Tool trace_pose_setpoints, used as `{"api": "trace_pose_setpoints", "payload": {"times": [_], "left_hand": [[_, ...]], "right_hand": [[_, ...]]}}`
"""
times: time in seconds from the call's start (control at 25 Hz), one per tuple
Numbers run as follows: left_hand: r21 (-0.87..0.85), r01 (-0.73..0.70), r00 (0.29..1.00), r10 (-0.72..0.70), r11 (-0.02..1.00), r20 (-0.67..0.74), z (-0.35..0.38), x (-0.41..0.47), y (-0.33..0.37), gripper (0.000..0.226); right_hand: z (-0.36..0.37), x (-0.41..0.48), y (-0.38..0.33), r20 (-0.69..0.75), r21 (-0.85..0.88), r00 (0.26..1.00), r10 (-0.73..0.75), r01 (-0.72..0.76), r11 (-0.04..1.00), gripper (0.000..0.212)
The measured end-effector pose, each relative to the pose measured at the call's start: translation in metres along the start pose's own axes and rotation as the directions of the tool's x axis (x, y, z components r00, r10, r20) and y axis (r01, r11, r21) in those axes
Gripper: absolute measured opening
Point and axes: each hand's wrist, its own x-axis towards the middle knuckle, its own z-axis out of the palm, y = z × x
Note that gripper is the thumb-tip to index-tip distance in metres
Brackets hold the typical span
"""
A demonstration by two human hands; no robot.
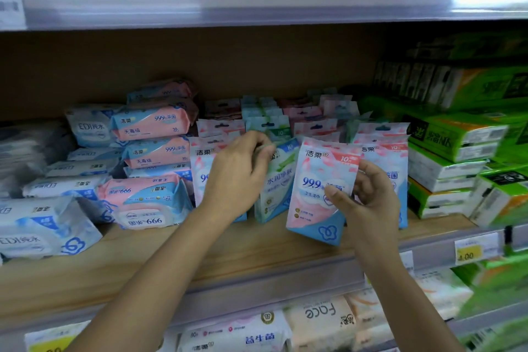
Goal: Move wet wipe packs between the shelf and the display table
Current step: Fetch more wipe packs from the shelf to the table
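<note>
Wooden shelf. Right grip pinches pink wipe pack by its side edge, just above shelf front. Left grip clasps top of green pack, standing on shelf. Likely light, soft, slick film.

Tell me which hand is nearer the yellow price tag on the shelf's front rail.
Right. The right hand, holding a pink-and-blue wipe pack, is up and left of the yellow price tag; the left hand is farther left, gripping the top of a green-and-white pack.
</note>
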Motion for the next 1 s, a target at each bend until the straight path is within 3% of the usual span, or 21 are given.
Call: {"api": "trace_pose_setpoints", "payload": {"times": [0.04,0.2,0.28,0.36,0.44,0.56,0.68,0.84,1.0], "left_hand": [[-0.079,0.077,0.997,-0.076,0.994,0.024,0.003,-0.009,0.001,0.011],[-0.299,0.322,0.947,-0.298,0.898,0.123,0.013,-0.030,-0.005,0.058],[-0.351,0.416,0.909,-0.369,0.839,0.196,0.017,-0.032,-0.005,0.054],[-0.233,0.398,0.909,-0.346,0.888,0.234,0.022,-0.036,-0.002,0.040],[-0.183,0.373,0.921,-0.338,0.910,0.194,0.022,-0.038,0.000,0.034],[-0.254,0.402,0.915,-0.376,0.880,0.146,0.013,-0.040,-0.006,0.025],[-0.376,0.467,0.884,-0.423,0.800,0.199,-0.002,-0.045,-0.013,0.019],[-0.610,0.528,0.837,-0.481,0.591,0.259,-0.028,-0.054,-0.017,0.020],[-0.678,0.537,0.822,-0.491,0.502,0.287,-0.059,-0.063,-0.016,0.023]], "right_hand": [[0.000,-0.001,0.000,0.010,0.004,1.000,0.003,-0.003,1.000,0.045],[-0.001,-0.002,0.003,0.060,0.000,0.998,0.010,-0.010,1.000,0.043],[-0.004,-0.001,0.004,0.093,-0.004,0.995,0.030,-0.030,1.000,0.040],[-0.008,-0.001,0.004,0.143,-0.025,0.988,0.053,-0.050,0.998,0.039],[-0.010,-0.002,0.002,0.208,-0.032,0.974,0.091,-0.086,0.996,0.041],[-0.013,-0.002,0.000,0.267,-0.041,0.953,0.141,-0.135,0.990,0.052],[-0.013,-0.005,0.000,0.252,-0.020,0.958,0.135,-0.134,0.991,0.055],[-0.008,-0.012,-0.006,0.188,0.015,0.974,0.126,-0.131,0.991,0.046],[0.006,-0.020,-0.020,0.228,0.077,0.965,0.129,-0.150,0.986,0.040]]}}
